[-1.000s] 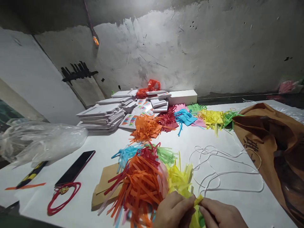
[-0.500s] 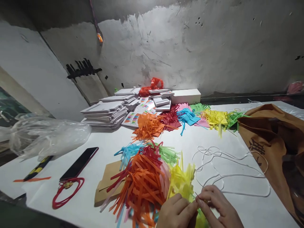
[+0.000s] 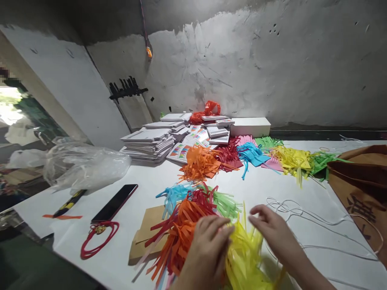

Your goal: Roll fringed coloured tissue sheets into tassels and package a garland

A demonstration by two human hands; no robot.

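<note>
Bundles of fringed tissue-paper tassels lie in front of me: orange tassels (image 3: 178, 225), a yellow tassel (image 3: 244, 257), a light green one (image 3: 225, 203), a blue one (image 3: 175, 196) and dark red strips. My left hand (image 3: 208, 245) is over the orange and yellow strips, its fingers loosely bent and apart; its thumb side is partly hidden. On the right of the yellow tassel, my right hand (image 3: 273, 229) has its thumb and fingers apart, close to the upper strips. I see nothing held in either hand. Loose white cord (image 3: 314, 217) lies beyond the right hand.
Farther back are stacked white cards (image 3: 148, 143), a white box (image 3: 250, 127) and more coloured tassels (image 3: 199, 161). Brown cardboard (image 3: 142, 237), a phone (image 3: 115, 203) with red cord, a cutter knife (image 3: 69, 203) and a plastic bag (image 3: 87, 165) lie left. A brown bag (image 3: 359, 189) is at right.
My hands were together, pinching something thin at the yellow tassel; now they are apart and higher, fingers loosened. The view has turned left.
</note>
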